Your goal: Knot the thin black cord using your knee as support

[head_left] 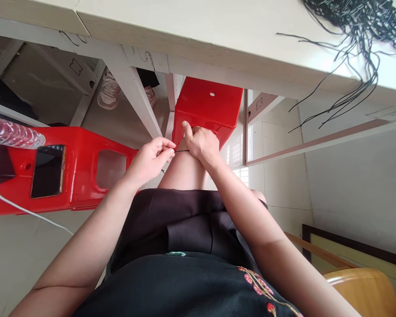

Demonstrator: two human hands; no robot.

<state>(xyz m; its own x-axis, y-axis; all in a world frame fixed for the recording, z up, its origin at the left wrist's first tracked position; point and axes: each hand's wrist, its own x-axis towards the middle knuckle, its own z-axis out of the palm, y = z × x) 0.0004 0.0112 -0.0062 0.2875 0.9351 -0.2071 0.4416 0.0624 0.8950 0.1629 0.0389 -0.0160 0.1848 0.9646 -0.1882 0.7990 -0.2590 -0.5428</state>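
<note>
A thin dark cord (pixel 182 150) runs across my bare thigh, between my two hands. My left hand (pixel 154 157) pinches one end of it between thumb and fingertips. Flat on the thigh near the knee, my right hand (pixel 203 143) lies over the cord, with its thumb raised and its other fingers partly hidden. The cord passes under this palm, and a short dark tail of it shows below my left hand. A heap of dark cords (pixel 363 39) lies on the table's right side, several strands hanging over the edge.
The pale tabletop (pixel 201 31) spans the top of the view. A red stool (pixel 207 101) stands beyond my knee. Another red stool (pixel 79 176) at left bears a phone (pixel 48 171), a plastic bottle (pixel 16 132) and a white cable (pixel 26 210). A wooden chair (pixel 363 286) is at lower right.
</note>
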